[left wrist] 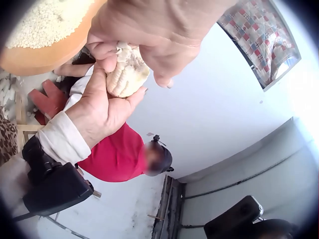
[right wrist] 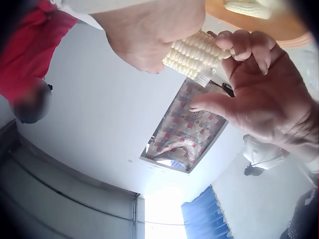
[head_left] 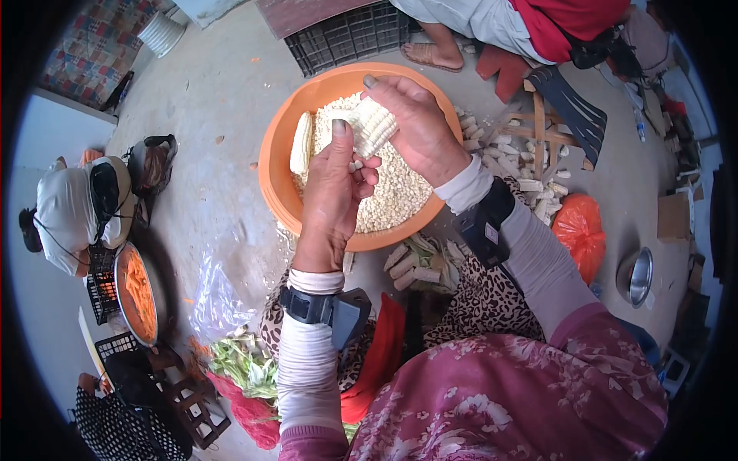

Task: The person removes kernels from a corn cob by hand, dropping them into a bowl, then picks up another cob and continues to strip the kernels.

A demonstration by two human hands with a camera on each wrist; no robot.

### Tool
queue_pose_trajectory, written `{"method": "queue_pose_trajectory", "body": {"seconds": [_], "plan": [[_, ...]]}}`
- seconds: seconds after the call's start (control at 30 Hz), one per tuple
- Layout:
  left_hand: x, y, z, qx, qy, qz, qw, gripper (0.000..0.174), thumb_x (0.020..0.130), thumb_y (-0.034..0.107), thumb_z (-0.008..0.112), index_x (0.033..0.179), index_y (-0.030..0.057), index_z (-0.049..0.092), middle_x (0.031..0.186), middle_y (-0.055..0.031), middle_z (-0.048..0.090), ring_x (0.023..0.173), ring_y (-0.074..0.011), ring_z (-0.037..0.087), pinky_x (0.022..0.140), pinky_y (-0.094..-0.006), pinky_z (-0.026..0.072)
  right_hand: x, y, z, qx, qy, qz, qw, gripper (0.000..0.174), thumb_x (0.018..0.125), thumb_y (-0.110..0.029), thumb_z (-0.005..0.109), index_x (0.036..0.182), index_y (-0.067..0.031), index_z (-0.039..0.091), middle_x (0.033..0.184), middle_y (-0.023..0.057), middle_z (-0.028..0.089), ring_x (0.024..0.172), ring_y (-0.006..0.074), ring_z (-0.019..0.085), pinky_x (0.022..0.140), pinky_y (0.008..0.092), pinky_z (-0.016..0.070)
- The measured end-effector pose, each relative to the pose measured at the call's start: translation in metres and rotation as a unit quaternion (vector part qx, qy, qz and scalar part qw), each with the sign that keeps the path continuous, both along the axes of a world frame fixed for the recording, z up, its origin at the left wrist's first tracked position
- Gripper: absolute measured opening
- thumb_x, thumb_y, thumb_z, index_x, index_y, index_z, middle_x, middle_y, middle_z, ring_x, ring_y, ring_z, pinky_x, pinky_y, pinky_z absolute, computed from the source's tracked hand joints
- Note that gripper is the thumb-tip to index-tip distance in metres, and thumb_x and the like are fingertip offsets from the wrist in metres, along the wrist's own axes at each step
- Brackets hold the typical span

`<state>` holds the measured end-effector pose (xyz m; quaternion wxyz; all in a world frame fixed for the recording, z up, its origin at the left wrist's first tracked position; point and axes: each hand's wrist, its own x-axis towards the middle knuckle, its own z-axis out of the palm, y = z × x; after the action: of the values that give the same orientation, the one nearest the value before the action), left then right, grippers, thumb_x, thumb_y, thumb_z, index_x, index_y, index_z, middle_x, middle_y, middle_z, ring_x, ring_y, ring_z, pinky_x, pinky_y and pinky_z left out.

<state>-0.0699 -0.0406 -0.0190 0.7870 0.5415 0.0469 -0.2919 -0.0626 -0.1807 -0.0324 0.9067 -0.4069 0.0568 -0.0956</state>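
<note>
Over an orange basin [head_left: 274,188] of loose white kernels [head_left: 396,184], my right hand [head_left: 421,127] grips a white corn cob [head_left: 375,127]. Rows of kernels still cover one side of the cob [right wrist: 192,55], while bare patches show at its end in the left wrist view. My left hand [head_left: 330,188] is beside the cob, its thumb raised away from it and its fingers loosely bent at the cob's end [right wrist: 246,47]. A few loose kernels [head_left: 355,164] show at those fingers. Another whole cob [head_left: 302,144] lies on the kernels at the basin's left side.
Stripped cobs [head_left: 503,157] lie heaped on the floor to the right, near a wooden stool frame [head_left: 540,127] and an orange bag [head_left: 579,234]. Husks [head_left: 246,365] lie at lower left. A seated person [head_left: 530,23] is beyond the basin; a metal bowl [head_left: 156,307] of orange shreds stands left.
</note>
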Motion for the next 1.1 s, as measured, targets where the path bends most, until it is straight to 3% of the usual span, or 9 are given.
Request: {"method": "queue_pose_trajectory", "body": {"seconds": [0.1, 0.33, 0.53, 0.6, 0.7, 0.83, 0.93, 1.0, 1.1], "plan": [[-0.001, -0.002, 0.000, 0.085, -0.036, -0.014, 0.996, 0.037, 0.088, 0.043, 0.055, 0.091, 0.0066, 0.056, 0.068, -0.0040, 0.058, 0.051, -0.0066, 0.049, 0.044, -0.0168, 0.0379, 0.000, 0.003, -0.001, -0.033, -0.008, -0.005, 0.999, 0.027, 0.083, -0.015, 0.063, 0.099, 0.0037, 0.052, 0.087, 0.0063, 0.056, 0.078, 0.0117, 0.056, 0.069, 0.0261, 0.0480], [-0.004, -0.001, 0.000, 0.082, -0.066, -0.020, 0.994, 0.036, 0.088, 0.041, 0.057, 0.087, 0.0045, 0.058, 0.067, -0.0027, 0.056, 0.051, -0.0051, 0.047, 0.046, -0.0160, 0.0362, 0.000, 0.000, 0.000, -0.016, -0.008, 0.004, 1.000, 0.028, 0.084, -0.016, 0.062, 0.100, 0.0039, 0.052, 0.088, 0.0067, 0.057, 0.078, 0.0123, 0.057, 0.070, 0.0260, 0.0481], [-0.002, 0.002, -0.007, 0.027, -0.061, -0.030, 0.997, 0.032, 0.090, 0.036, 0.053, 0.093, 0.0038, 0.058, 0.072, -0.0040, 0.058, 0.055, -0.0058, 0.050, 0.049, -0.0165, 0.0397, -0.001, -0.004, 0.001, -0.008, -0.004, 0.014, 1.000, 0.028, 0.084, -0.017, 0.062, 0.100, 0.0039, 0.052, 0.087, 0.0067, 0.056, 0.078, 0.0118, 0.056, 0.069, 0.0253, 0.0482], [-0.001, 0.003, -0.008, -0.009, -0.041, -0.037, 0.998, 0.030, 0.092, 0.033, 0.050, 0.093, 0.0026, 0.055, 0.076, -0.0095, 0.061, 0.059, -0.0101, 0.055, 0.051, -0.0195, 0.0445, 0.000, -0.006, 0.000, -0.008, -0.001, 0.031, 0.999, 0.025, 0.086, -0.018, 0.062, 0.100, 0.0002, 0.052, 0.090, 0.0072, 0.058, 0.083, 0.0119, 0.057, 0.074, 0.0257, 0.0472], [0.000, 0.005, -0.004, -0.053, -0.035, -0.058, 0.996, 0.031, 0.092, 0.034, 0.051, 0.096, 0.0033, 0.056, 0.076, -0.0050, 0.060, 0.061, -0.0073, 0.054, 0.054, -0.0184, 0.0455, 0.002, -0.004, 0.002, 0.001, -0.008, 0.005, 1.000, 0.028, 0.084, -0.017, 0.064, 0.099, 0.0036, 0.052, 0.085, 0.0052, 0.055, 0.075, 0.0107, 0.055, 0.067, 0.0248, 0.0479], [-0.001, 0.004, 0.001, -0.091, -0.018, -0.060, 0.994, 0.033, 0.091, 0.035, 0.052, 0.096, 0.0028, 0.056, 0.077, -0.0054, 0.060, 0.061, -0.0079, 0.055, 0.055, -0.0197, 0.0471, 0.001, -0.005, 0.005, -0.012, -0.016, 0.005, 1.000, 0.028, 0.084, -0.018, 0.064, 0.098, 0.0034, 0.052, 0.085, 0.0047, 0.055, 0.075, 0.0100, 0.055, 0.067, 0.0242, 0.0474], [-0.002, 0.002, 0.004, -0.086, -0.002, -0.039, 0.996, 0.033, 0.089, 0.035, 0.056, 0.096, 0.0028, 0.057, 0.075, -0.0044, 0.060, 0.058, -0.0068, 0.054, 0.052, -0.0180, 0.0448, 0.001, -0.003, 0.004, -0.028, -0.021, 0.006, 0.999, 0.028, 0.084, -0.018, 0.064, 0.098, 0.0028, 0.052, 0.086, 0.0046, 0.055, 0.077, 0.0094, 0.054, 0.067, 0.0237, 0.0467], [-0.001, 0.001, -0.001, 0.022, -0.046, -0.038, 0.998, 0.032, 0.087, 0.034, 0.060, 0.093, 0.0032, 0.058, 0.070, -0.0025, 0.059, 0.055, -0.0047, 0.052, 0.049, -0.0159, 0.0415, 0.002, -0.001, 0.002, -0.040, -0.030, -0.004, 0.999, 0.027, 0.084, -0.017, 0.064, 0.097, 0.0021, 0.053, 0.086, 0.0043, 0.056, 0.076, 0.0092, 0.054, 0.068, 0.0238, 0.0465], [-0.003, 0.000, 0.003, 0.036, -0.058, -0.031, 0.997, 0.029, 0.085, 0.031, 0.063, 0.090, 0.0034, 0.059, 0.068, -0.0009, 0.059, 0.053, -0.0028, 0.050, 0.048, -0.0142, 0.0389, 0.000, -0.002, 0.004, -0.010, -0.022, 0.009, 1.000, 0.026, 0.084, -0.018, 0.064, 0.097, 0.0015, 0.053, 0.086, 0.0040, 0.056, 0.076, 0.0093, 0.054, 0.068, 0.0240, 0.0464]]}}
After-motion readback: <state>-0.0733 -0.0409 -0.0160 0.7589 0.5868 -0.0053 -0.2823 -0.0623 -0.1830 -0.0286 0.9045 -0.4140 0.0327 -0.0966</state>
